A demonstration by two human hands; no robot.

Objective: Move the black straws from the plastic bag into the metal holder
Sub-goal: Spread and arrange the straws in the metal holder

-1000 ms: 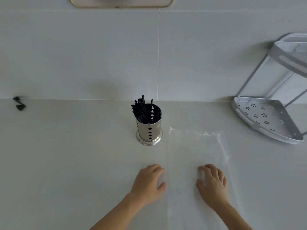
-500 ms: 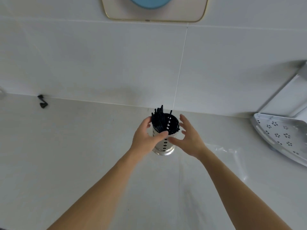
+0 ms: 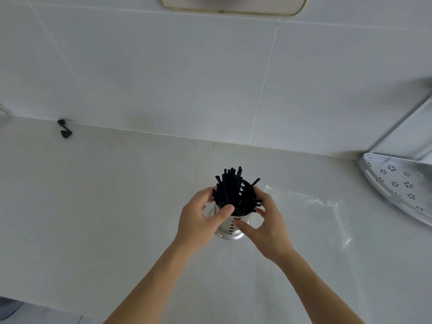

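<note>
A perforated metal holder [image 3: 228, 229] stands upright on the white counter, full of black straws [image 3: 231, 190] that stick out of its top. My left hand [image 3: 201, 218] wraps the holder's left side, thumb across the front rim. My right hand [image 3: 266, 223] cups the right side, fingers touching the rim and the straw ends. A clear plastic bag [image 3: 311, 220] lies flat on the counter to the right of the holder, and I see no straws in it.
A white perforated corner shelf [image 3: 397, 185] sits at the right edge against the tiled wall. A small black clip-like object [image 3: 64, 129] lies at the far left by the wall. The counter's front edge runs along the lower left.
Both hands left the flat plastic bag and reached forward to the holder. They now close around it on both sides, tighter than half a second ago.
</note>
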